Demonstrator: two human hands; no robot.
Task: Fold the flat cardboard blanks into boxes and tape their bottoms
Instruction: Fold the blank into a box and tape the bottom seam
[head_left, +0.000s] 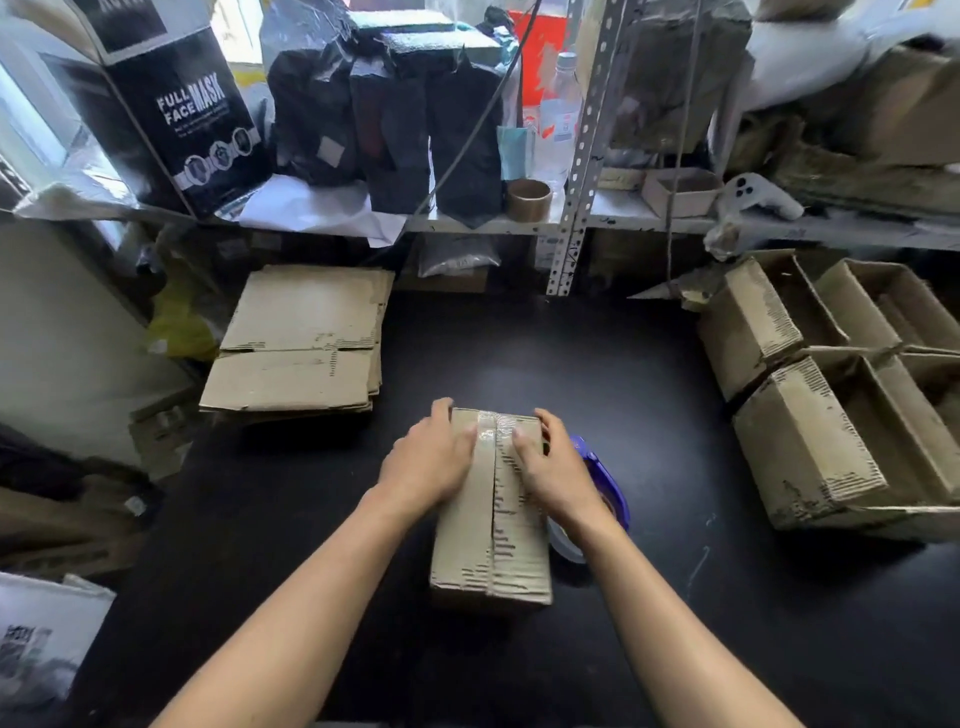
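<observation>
Beside box (491, 514): tape dispenser (602, 483), R hand (553, 467) covers it

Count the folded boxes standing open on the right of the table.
4, though the frame edge may hide more: far-left box, far-right box, near-left box, and a near-right box only partly visible.

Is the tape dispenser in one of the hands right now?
No, the tape dispenser sits on the table beside the box while both hands press on it.
</observation>
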